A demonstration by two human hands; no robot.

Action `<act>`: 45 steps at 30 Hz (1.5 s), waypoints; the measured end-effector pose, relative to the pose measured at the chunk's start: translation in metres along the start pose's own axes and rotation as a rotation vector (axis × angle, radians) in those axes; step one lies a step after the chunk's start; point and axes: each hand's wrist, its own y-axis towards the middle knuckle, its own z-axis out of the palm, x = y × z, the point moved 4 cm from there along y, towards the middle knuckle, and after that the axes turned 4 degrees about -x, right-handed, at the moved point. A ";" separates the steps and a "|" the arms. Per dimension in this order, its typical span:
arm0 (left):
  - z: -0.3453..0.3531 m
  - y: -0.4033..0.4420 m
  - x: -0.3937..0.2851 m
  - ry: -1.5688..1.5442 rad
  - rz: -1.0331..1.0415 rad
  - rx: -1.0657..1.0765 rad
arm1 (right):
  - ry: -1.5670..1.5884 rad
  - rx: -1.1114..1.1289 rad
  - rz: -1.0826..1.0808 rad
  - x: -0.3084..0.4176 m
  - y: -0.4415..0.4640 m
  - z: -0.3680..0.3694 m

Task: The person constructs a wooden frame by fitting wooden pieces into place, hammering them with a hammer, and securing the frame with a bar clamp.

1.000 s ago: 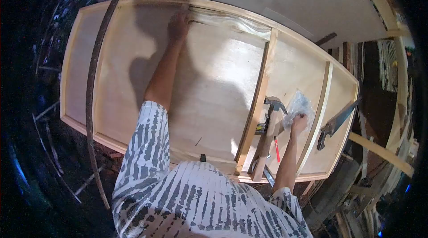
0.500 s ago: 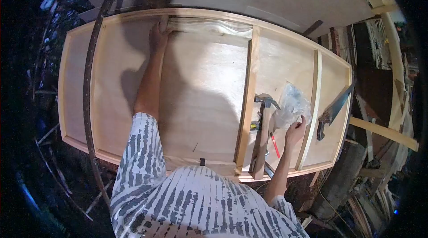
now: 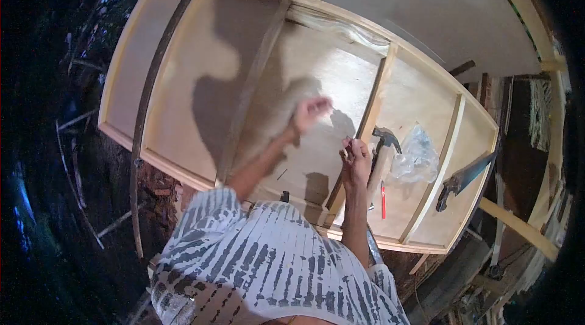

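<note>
Pale wood: a long frame of light timber rails (image 3: pixel 341 15) borders a flat tan panel (image 3: pixel 341 72), filling the middle of the picture. Judged from how it lies, the outer rails are in place. Three crosspieces also span it: a plain wood crosspiece (image 3: pixel 253 81) left of centre, a thicker crosspiece (image 3: pixel 376 93) just right of centre, a light crosspiece (image 3: pixel 450 142) at right. Whether each is fastened cannot be told, so what is left undone cannot be read either

Left hand (image 3: pixel 309 113) above the middle bay, blurred; finger spread and any hold cannot be told. Right hand (image 3: pixel 356 160) by the thicker crosspiece, fingers narrow, tips drawn together; anything between them too small to make out

Right bays: a claw hammer with a wooden handle (image 3: pixel 382 163), a crumpled clear plastic bag (image 3: pixel 417 157) just beside it, a slim red marking tool (image 3: pixel 383 200) below. Lower right, a dark-handled handsaw (image 3: pixel 466 180) lies within the end bay. Far left, a dark curved bar (image 3: pixel 159 57) crosses over the frame
</note>
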 end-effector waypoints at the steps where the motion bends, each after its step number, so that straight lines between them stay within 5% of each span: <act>1: 0.013 -0.044 0.006 -0.097 -0.079 -0.044 | -0.008 0.012 0.014 -0.009 -0.002 0.003; 5: 0.037 -0.156 0.027 -0.551 -0.193 -0.226 | -0.017 0.098 0.223 -0.036 -0.061 0.017; 7: 0.034 -0.198 0.036 -0.564 -0.230 -0.253 | -0.015 0.274 0.223 -0.060 -0.089 0.009; 9: 0.026 -0.205 0.041 -0.489 -0.117 -0.178 | -0.025 0.285 0.222 -0.065 -0.100 0.011; 15: 0.010 -0.215 0.035 -0.405 -0.225 -0.173 | -0.292 0.288 0.262 -0.089 -0.093 -0.015; 17: -0.019 -0.226 0.023 -0.285 -0.145 -0.335 | -0.654 0.387 -0.016 -0.087 -0.100 -0.023; 21: -0.130 -0.326 0.031 -0.191 0.129 -0.581 | -1.290 0.131 -0.743 -0.090 -0.154 -0.091; 25: -0.256 -0.422 0.078 0.328 0.109 -0.897 | -1.635 0.290 -1.054 -0.125 -0.187 -0.101; 26: -0.259 -0.427 0.082 0.332 0.102 -0.886 | -1.687 0.356 -0.893 -0.130 -0.191 -0.104; 29: -0.257 -0.440 0.076 0.354 0.202 -1.032 | -1.850 0.438 -0.881 -0.145 -0.188 -0.118; 32: -0.242 -0.437 0.062 0.514 -0.036 -1.030 | -1.884 0.444 -0.814 -0.139 -0.186 -0.120; 34: -0.243 -0.435 0.079 0.966 -0.031 -0.925 | -1.892 0.466 -0.784 -0.138 -0.192 -0.115; 41: -0.238 -0.451 0.134 0.868 0.027 -1.129 | -1.791 0.500 -0.799 -0.150 -0.180 -0.126; 45: -0.237 -0.445 0.132 0.621 -0.021 -1.231 | -1.727 0.448 -1.072 -0.151 -0.154 -0.112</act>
